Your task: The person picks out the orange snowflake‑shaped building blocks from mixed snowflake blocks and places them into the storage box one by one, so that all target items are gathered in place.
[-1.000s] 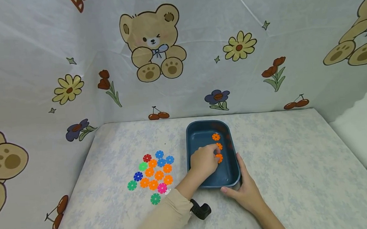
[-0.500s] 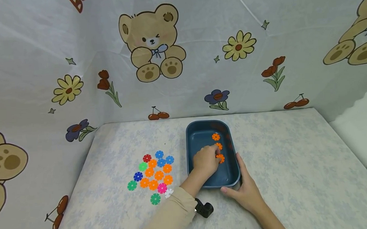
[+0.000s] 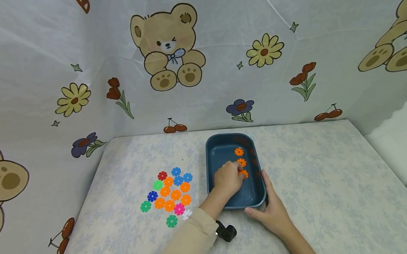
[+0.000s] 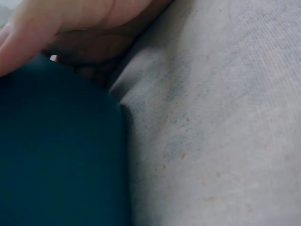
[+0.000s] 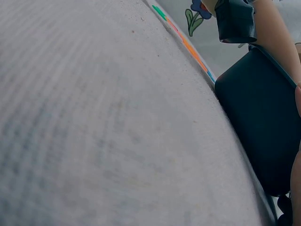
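Observation:
A dark blue tray stands on the table. My left hand reaches into it, and the thumb and index finger pinch an orange snowflake disc near the tray floor. Part of that disc is hidden by the fingers. Beyond it, an orange disc and a farther orange disc lie in a line. My right hand grips the tray's near right corner, thumb on the front wall and fingers along the right side. The left wrist view shows that right hand against the tray wall.
Left of the tray lies a group of flat discs: several orange ones, blue ones, green ones, a red, a pink and a white one. A bear-print cloth hangs behind the table.
My left hand has shifted slightly right inside the tray, and the nearest orange disc has moved a little with it. The right hand has stayed on the corner.

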`<state>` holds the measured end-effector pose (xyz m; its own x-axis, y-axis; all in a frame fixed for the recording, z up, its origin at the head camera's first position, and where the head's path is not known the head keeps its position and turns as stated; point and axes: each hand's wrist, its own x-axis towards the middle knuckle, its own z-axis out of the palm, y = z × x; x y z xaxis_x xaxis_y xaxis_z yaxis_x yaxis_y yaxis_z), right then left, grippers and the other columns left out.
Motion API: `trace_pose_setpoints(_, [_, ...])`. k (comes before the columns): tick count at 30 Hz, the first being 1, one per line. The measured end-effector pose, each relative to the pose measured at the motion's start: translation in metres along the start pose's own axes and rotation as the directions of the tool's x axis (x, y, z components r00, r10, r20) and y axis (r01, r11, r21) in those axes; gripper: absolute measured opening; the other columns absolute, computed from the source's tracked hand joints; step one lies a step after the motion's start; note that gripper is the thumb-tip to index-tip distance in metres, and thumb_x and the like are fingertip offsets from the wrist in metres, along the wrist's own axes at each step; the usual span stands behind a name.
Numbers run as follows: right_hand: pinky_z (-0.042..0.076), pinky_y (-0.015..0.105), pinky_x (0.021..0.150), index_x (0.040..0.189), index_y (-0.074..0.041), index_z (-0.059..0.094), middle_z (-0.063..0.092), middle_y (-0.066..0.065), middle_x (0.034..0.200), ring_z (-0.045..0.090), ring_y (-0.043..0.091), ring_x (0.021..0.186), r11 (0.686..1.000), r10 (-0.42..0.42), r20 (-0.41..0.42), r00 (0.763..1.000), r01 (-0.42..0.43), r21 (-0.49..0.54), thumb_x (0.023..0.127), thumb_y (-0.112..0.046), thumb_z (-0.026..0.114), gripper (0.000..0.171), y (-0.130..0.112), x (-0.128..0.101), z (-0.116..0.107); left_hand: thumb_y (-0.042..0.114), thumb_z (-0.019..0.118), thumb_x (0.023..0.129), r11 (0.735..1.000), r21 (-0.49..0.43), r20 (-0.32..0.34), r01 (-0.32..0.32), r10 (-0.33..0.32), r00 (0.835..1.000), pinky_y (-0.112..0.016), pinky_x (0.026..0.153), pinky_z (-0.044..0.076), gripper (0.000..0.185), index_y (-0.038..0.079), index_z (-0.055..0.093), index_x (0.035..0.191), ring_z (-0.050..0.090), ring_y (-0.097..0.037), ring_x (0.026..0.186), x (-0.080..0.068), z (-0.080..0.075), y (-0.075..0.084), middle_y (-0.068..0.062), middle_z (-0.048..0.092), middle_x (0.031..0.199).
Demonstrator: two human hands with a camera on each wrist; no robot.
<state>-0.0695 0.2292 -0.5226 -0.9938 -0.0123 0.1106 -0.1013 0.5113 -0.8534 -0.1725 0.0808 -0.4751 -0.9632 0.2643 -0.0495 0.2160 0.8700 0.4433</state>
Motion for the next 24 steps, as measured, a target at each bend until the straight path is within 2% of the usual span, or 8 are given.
trace_pose_setpoints(5, [0.016,-0.001,0.104,0.161,-0.024,0.003,0.012,0.001,0.167,0.017,0.006,0.150,1.000,0.002,0.001,1.000,-0.002,0.003,0.073,-0.026,0.089,0.123,-0.0002,0.0001,0.0001,0.036,0.082,0.081,1.000,-0.008,-0.003,-0.012,0.012,1.000,-0.030,0.062,0.051,0.025,0.022,0.072,0.099,0.065,-0.015,0.078,-0.0007,-0.0007,-0.0017,0.005,0.066,0.090])
trace_pose_setpoints(14, [0.017,-0.002,0.104,0.160,-0.029,0.002,0.012,0.002,0.167,0.017,0.003,0.149,1.000,-0.004,-0.001,1.000,0.004,0.012,0.072,-0.025,0.089,0.125,0.0009,-0.0001,0.0010,0.036,0.080,0.083,0.999,0.043,-0.008,0.007,-0.007,1.000,-0.032,0.068,0.055,0.024,0.023,0.072,0.101,0.068,-0.015,0.085,0.0008,-0.0014,0.0026,0.005,0.071,0.096])
trace_pose_setpoints(18, [0.017,-0.002,0.104,0.161,-0.027,0.002,0.011,0.002,0.167,0.018,0.006,0.150,1.000,-0.004,0.001,1.000,0.004,0.010,0.072,-0.026,0.089,0.125,0.0001,-0.0001,0.0008,0.035,0.080,0.083,0.999,0.038,-0.017,0.002,-0.001,1.000,-0.032,0.068,0.055,0.024,0.023,0.073,0.102,0.069,-0.015,0.085,0.0023,-0.0014,0.0025,0.005,0.071,0.097])
trace_pose_setpoints(24, [0.017,-0.002,0.104,0.160,-0.030,0.001,0.011,0.003,0.167,0.017,0.007,0.151,1.000,-0.005,0.004,1.000,0.005,0.012,0.072,-0.025,0.089,0.124,-0.0006,0.0002,0.0002,0.033,0.080,0.084,0.996,-0.077,-0.034,-0.033,0.031,0.999,-0.024,0.060,0.047,0.024,0.021,0.073,0.103,0.061,-0.008,0.074,0.0013,-0.0053,-0.0005,0.008,0.066,0.085])
